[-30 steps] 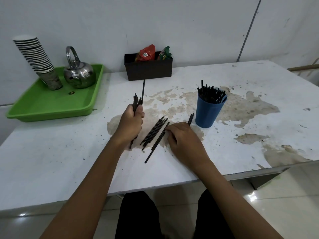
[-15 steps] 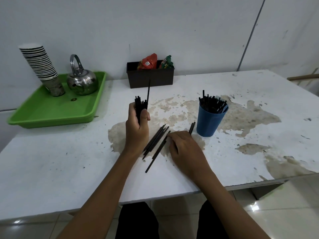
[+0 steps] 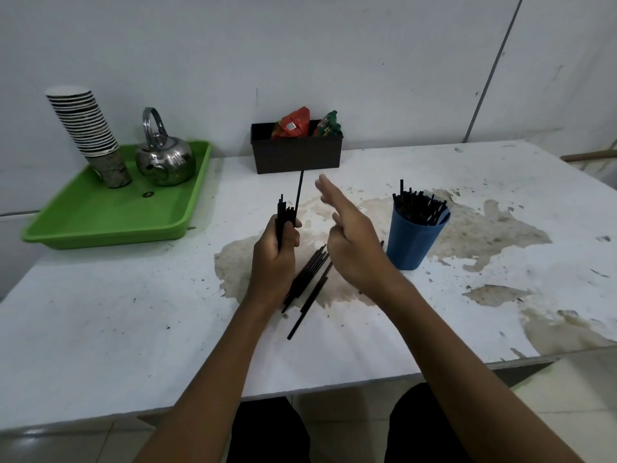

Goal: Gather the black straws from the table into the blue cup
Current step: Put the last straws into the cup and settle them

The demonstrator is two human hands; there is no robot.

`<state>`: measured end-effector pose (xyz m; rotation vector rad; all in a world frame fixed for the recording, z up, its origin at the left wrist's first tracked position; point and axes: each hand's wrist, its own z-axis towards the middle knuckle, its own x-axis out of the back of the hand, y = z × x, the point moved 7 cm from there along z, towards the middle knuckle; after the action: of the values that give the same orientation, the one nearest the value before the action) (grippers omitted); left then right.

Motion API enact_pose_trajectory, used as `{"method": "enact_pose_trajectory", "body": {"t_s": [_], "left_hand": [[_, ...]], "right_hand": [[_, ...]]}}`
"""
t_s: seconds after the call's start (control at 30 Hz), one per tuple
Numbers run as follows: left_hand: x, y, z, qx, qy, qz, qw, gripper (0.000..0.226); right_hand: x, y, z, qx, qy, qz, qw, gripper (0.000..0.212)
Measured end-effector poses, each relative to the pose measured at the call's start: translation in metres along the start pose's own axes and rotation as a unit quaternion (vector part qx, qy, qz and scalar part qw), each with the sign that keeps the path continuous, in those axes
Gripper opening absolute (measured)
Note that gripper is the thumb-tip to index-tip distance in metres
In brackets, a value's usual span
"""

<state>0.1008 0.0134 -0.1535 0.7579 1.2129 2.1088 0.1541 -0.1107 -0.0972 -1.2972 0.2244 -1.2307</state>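
The blue cup [image 3: 414, 237] stands upright on the white table [image 3: 100, 329], on a brownish stain, and it already holds a thick cluster of black straws [image 3: 419, 205] that stick out above its rim.

Left of the cup, the left hand [image 3: 275, 262] grips a bundle of straws [image 3: 286, 212] in a closed fist, fingers and thumb curled round them. The bundle stands roughly upright above the table, and one straw in it reaches well above the others, towards the black box [image 3: 297, 155] at the wall.

Between that fist and the cup, the right hand [image 3: 350, 242] is raised above the table, fingers straight and spread, holding nothing. Its fingertips point away from the person, towards the box.

Under and between the two hands, just left of the cup, a group of loose straws [image 3: 309, 279] lies flat on the table, close together and slanted, with one lying a little apart and reaching nearer the person. The tip of another straw shows just beside the cup's left side, mostly hidden by the right hand.

Far to the left of the cup, a green tray [image 3: 110, 225] carries a metal kettle [image 3: 165, 160] and a leaning stack of paper cups [image 3: 88, 128]. The black box behind the cup holds a red packet [image 3: 292, 123] and a green packet [image 3: 329, 125].
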Motion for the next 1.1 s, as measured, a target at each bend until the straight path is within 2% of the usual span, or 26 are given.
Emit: {"method": "enact_pose_trajectory", "body": {"t_s": [0.3,0.43,0.57,0.67,0.77,0.93,1.1], "left_hand": [[0.000,-0.001,0.000,0.008,-0.007,-0.017,1.000,0.018],[0.002,0.001,0.000,0.006,-0.001,0.000,1.000,0.010],[0.003,-0.001,0.000,0.018,-0.001,0.003,1.000,0.013],[0.004,-0.001,-0.001,0.029,0.005,-0.013,0.999,0.013],[0.005,-0.003,-0.001,0.036,0.014,-0.026,0.999,0.024],[0.008,0.004,-0.002,0.020,0.025,-0.011,0.999,0.008],[0.008,0.001,0.000,0.020,0.030,-0.010,0.999,0.012]], "right_hand": [[0.004,-0.016,0.023,0.052,-0.012,-0.128,0.990,0.084],[0.004,-0.020,0.019,0.069,-0.013,-0.215,0.974,0.085],[0.006,-0.026,0.016,0.102,0.005,-0.285,0.953,0.081],[-0.001,-0.020,0.014,0.108,-0.025,-0.329,0.938,0.080],[-0.012,-0.011,0.009,0.101,-0.057,-0.328,0.938,0.085],[-0.014,-0.007,0.010,0.102,-0.038,-0.278,0.955,0.088],[-0.021,-0.017,0.017,0.115,-0.025,-0.217,0.969,0.093]]}}
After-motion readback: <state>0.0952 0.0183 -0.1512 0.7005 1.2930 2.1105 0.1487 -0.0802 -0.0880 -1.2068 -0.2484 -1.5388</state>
